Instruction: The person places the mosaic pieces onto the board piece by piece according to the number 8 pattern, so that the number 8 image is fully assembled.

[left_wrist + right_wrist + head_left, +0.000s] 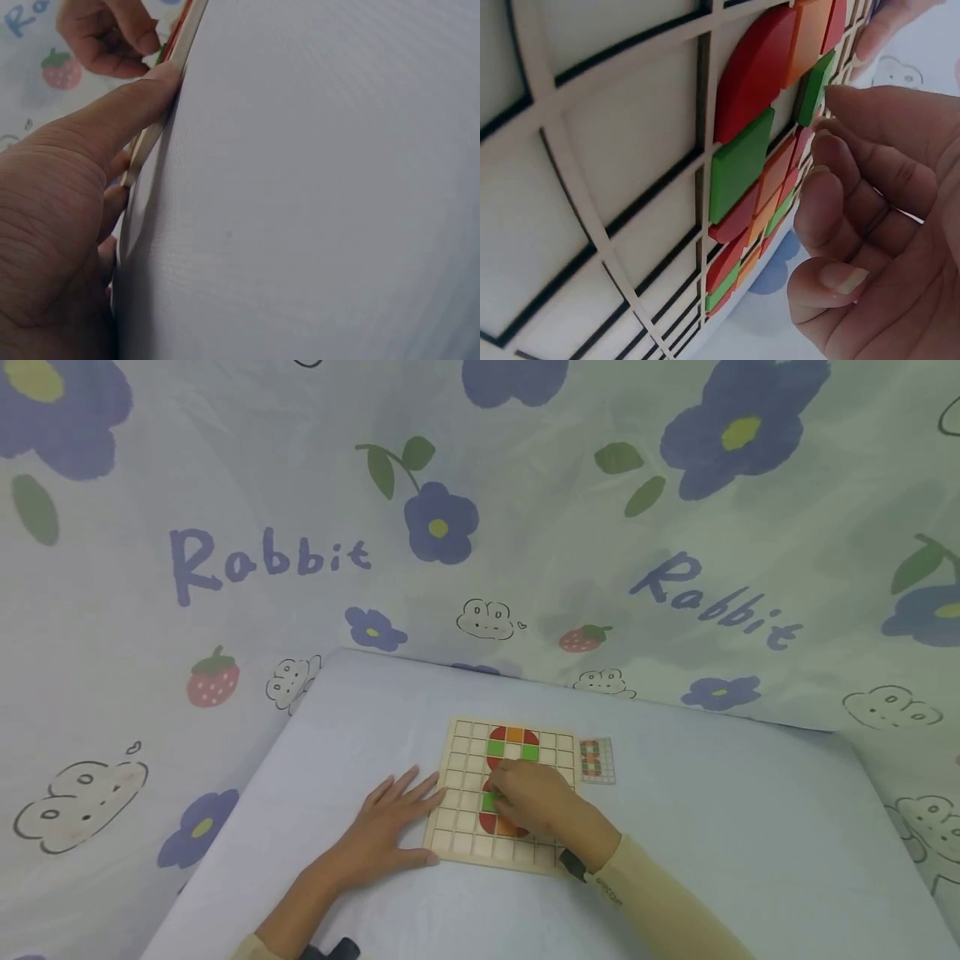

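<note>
A square wooden grid board [458, 841] lies on the table, holding a figure of red, orange and green tiles. My left hand [384, 835] is spread at the board's left side, its thumb [142, 94] against the near edge and fingertips touching the left edge. Over the lower half of the figure, my right hand [536, 797] has its fingers bent, with the fingertips at the edge of a green tile [815, 90]. Another green tile [739, 166] sits beside a red rounded tile [757, 75] and an orange tile [807, 41]. In the head view the right hand hides part of the figure.
A small pattern card [597, 761] with a printed grid lies just beyond the board's right edge. White cloth covers the table [697, 810]. Behind it hangs a curtain [540, 560] printed with flowers, strawberries and rabbits.
</note>
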Action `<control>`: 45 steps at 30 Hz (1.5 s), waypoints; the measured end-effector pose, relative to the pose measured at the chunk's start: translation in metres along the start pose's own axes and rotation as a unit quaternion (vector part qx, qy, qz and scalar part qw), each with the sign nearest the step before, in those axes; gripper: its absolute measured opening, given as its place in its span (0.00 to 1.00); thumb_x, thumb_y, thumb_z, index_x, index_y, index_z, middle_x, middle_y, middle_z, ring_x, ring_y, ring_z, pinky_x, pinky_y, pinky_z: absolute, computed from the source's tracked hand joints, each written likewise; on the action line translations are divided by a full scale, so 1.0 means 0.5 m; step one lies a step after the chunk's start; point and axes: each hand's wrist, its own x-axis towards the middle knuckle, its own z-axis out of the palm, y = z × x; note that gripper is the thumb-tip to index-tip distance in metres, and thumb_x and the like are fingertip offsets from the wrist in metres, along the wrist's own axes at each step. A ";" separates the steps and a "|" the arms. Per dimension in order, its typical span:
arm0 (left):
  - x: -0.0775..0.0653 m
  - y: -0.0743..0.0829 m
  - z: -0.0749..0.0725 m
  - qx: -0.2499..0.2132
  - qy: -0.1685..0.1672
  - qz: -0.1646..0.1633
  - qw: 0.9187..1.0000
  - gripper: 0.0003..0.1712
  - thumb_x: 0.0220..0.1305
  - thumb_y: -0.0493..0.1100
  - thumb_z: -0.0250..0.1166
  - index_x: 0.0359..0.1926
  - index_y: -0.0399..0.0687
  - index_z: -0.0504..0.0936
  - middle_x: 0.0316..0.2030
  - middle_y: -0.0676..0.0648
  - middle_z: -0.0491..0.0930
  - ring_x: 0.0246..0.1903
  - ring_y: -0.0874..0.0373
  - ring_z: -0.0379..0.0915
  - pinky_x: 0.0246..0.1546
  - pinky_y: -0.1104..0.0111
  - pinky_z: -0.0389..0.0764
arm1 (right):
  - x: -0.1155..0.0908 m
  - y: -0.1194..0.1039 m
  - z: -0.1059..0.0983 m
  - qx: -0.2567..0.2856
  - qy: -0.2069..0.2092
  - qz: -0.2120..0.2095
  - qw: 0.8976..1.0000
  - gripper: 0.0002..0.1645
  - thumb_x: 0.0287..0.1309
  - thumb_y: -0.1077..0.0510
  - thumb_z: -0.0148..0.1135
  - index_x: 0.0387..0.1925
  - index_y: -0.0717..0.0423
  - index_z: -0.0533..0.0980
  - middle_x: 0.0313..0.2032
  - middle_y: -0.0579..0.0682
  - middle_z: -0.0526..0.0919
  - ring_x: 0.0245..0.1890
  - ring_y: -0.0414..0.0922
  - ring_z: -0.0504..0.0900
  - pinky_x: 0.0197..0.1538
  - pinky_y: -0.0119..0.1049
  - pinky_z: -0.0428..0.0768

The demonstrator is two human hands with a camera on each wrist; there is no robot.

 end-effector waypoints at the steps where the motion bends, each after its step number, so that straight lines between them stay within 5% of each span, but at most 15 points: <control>1: 0.000 0.000 0.000 0.000 0.000 0.000 1.000 0.55 0.56 0.70 0.73 0.80 0.57 0.65 0.81 0.56 0.52 0.82 0.47 0.36 0.80 0.47 0.36 | 0.000 0.000 0.001 0.003 0.002 -0.001 1.000 0.11 0.68 0.54 0.69 0.49 0.48 0.87 0.43 0.40 0.85 0.43 0.39 0.84 0.48 0.35 0.86; 11: 0.000 0.003 0.000 0.005 0.000 0.003 1.000 0.54 0.57 0.68 0.74 0.80 0.57 0.65 0.81 0.56 0.53 0.82 0.46 0.37 0.80 0.46 0.37 | 0.006 -0.001 0.017 0.028 0.016 -0.002 0.999 0.08 0.72 0.56 0.64 0.48 0.48 0.86 0.44 0.41 0.87 0.46 0.38 0.84 0.48 0.35 0.86; 18: 0.000 0.003 -0.001 0.005 -0.002 0.005 1.000 0.54 0.57 0.68 0.74 0.80 0.57 0.65 0.81 0.56 0.52 0.82 0.46 0.37 0.80 0.46 0.37 | 0.007 -0.006 0.021 0.013 0.025 -0.004 1.000 0.05 0.71 0.55 0.65 0.44 0.47 0.85 0.38 0.39 0.85 0.39 0.37 0.82 0.43 0.34 0.86; 27: 0.000 0.001 -0.001 0.003 -0.001 0.002 1.000 0.54 0.57 0.68 0.74 0.80 0.58 0.65 0.81 0.57 0.52 0.82 0.48 0.36 0.80 0.47 0.36 | 0.005 -0.010 0.020 0.014 0.012 -0.033 0.999 0.13 0.72 0.58 0.63 0.52 0.42 0.86 0.36 0.39 0.79 0.30 0.35 0.75 0.29 0.28 0.77; 45: 0.001 0.009 -0.006 -0.003 -0.002 0.000 1.000 0.54 0.57 0.67 0.75 0.79 0.57 0.66 0.81 0.54 0.53 0.82 0.46 0.37 0.80 0.46 0.36 | -0.011 -0.026 0.031 0.029 0.007 -0.040 0.999 0.08 0.66 0.53 0.71 0.43 0.45 0.79 0.30 0.35 0.73 0.29 0.36 0.73 0.33 0.29 0.76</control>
